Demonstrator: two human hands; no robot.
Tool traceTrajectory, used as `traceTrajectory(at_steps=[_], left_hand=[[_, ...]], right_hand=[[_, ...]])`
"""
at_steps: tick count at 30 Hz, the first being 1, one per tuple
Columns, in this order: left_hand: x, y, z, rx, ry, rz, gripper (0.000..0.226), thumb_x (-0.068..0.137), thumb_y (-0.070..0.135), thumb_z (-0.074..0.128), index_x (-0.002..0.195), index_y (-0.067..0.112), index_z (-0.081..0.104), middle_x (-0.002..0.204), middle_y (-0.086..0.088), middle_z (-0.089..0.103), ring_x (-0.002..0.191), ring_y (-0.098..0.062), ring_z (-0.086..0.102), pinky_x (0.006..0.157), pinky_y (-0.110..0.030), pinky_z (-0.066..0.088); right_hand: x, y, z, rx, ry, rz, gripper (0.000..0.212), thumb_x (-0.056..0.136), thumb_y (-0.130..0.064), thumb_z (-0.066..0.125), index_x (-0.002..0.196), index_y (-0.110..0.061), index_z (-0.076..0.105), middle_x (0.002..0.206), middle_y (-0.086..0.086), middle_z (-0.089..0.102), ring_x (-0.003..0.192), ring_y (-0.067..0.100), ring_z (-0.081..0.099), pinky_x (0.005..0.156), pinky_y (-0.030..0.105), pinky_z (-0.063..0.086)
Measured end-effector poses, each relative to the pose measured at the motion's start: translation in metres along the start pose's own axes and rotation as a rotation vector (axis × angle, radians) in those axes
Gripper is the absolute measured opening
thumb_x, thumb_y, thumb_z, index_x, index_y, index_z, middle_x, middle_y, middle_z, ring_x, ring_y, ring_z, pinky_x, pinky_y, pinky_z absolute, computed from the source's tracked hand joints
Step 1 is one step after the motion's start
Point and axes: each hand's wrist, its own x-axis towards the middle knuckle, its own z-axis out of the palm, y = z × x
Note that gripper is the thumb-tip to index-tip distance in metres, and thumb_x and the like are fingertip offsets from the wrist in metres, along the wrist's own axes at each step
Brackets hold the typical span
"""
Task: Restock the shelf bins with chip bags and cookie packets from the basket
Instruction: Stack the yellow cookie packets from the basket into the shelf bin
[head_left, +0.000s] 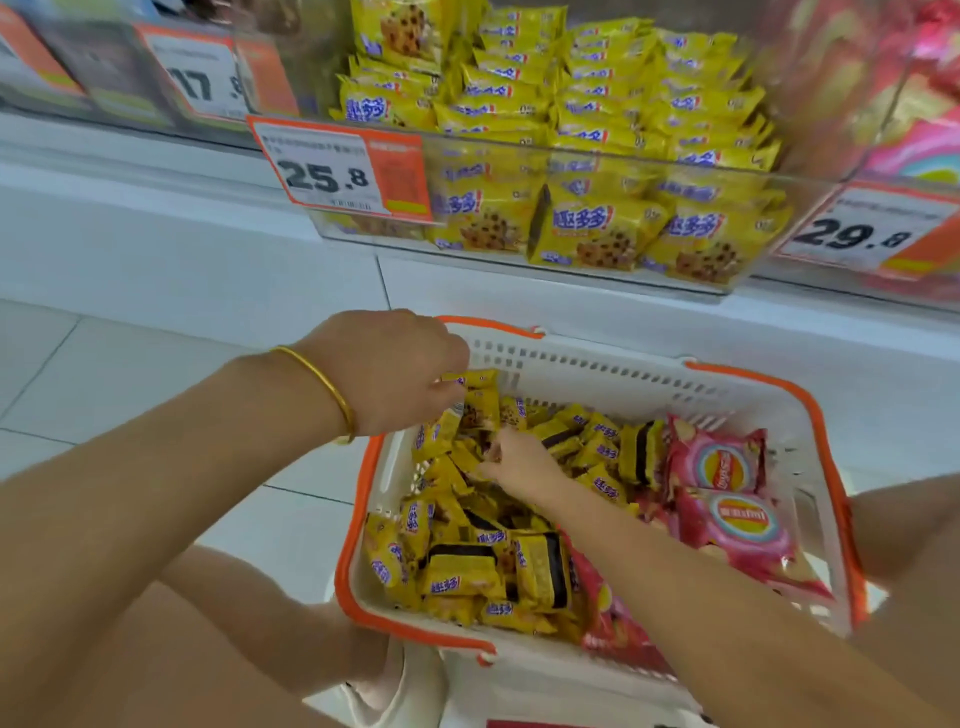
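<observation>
My left hand (395, 371) gripped cookie packets (475, 402) at the far-left corner of the basket (623, 371). My right hand (519, 460) rested among the loose packets inside; grip state indeterminate. Chip bags (719, 462) occupied the basket's right side.

left hand (395, 374) with fingers curled; right hand (517, 462) extended lower.

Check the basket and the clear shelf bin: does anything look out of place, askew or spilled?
Nothing looks spilled or torn. The yellow cookie packets lie jumbled in the basket, while those in the clear bin are stacked flat. One front packet in the bin stands tilted, its dark end turned outward.
</observation>
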Motion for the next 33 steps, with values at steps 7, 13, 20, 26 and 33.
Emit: traceTrajectory(at_steps=[7, 13, 20, 26, 33], left_hand=[[0.01, -0.006, 0.002, -0.009, -0.042, -0.012, 0.035, 0.098, 0.044, 0.034, 0.13, 0.032, 0.046, 0.13, 0.006, 0.051, 0.119, -0.016, 0.048, 0.094, -0.037, 0.045], [0.018, -0.006, 0.003, 0.028, -0.055, 0.015, 0.035, 0.099, 0.042, 0.036, 0.129, 0.028, 0.047, 0.124, 0.004, 0.053, 0.112, -0.017, 0.052, 0.089, -0.036, 0.048], [0.026, 0.013, 0.001, -0.23, -0.051, 0.062, 0.055, 0.091, 0.041, 0.055, 0.139, 0.023, 0.034, 0.134, -0.002, 0.045, 0.118, -0.019, 0.049, 0.096, -0.035, 0.043], [0.021, 0.031, -0.005, -0.504, 0.024, 0.024, 0.084, 0.074, 0.042, 0.075, 0.134, 0.018, 0.02, 0.108, -0.004, 0.05, 0.088, -0.018, 0.054, 0.077, -0.031, 0.047], [0.008, 0.02, -0.028, -0.337, 0.339, 0.135, 0.084, 0.069, 0.043, 0.076, 0.132, 0.017, 0.026, 0.123, -0.01, 0.053, 0.109, -0.024, 0.056, 0.086, -0.041, 0.049]], right_hand=[[0.023, 0.014, 0.045, -0.097, 0.112, 0.021, 0.017, 0.097, -0.02, 0.048, 0.083, -0.011, 0.05, 0.086, 0.005, 0.053, 0.081, 0.025, 0.054, 0.066, 0.035, 0.044], [-0.016, 0.012, -0.026, 0.079, 0.111, -0.079, 0.031, 0.097, -0.02, 0.044, 0.068, -0.015, 0.034, 0.069, 0.0, 0.037, 0.058, 0.016, 0.04, 0.053, 0.025, 0.028], [-0.075, -0.008, -0.101, 0.961, 0.049, -0.04, 0.005, 0.093, -0.009, 0.053, 0.094, -0.005, 0.057, 0.08, 0.015, 0.053, 0.067, 0.023, 0.065, 0.072, 0.039, 0.058], [-0.107, -0.033, -0.12, 1.168, 0.003, -0.199, 0.029, 0.094, -0.006, 0.044, 0.066, -0.007, 0.046, 0.06, 0.007, 0.06, 0.067, 0.027, 0.066, 0.064, 0.036, 0.054], [-0.124, -0.046, -0.147, 1.094, 0.092, -0.281, 0.055, 0.072, -0.037, 0.068, 0.113, -0.002, 0.058, 0.109, 0.017, 0.067, 0.097, 0.032, 0.066, 0.083, 0.043, 0.055]])
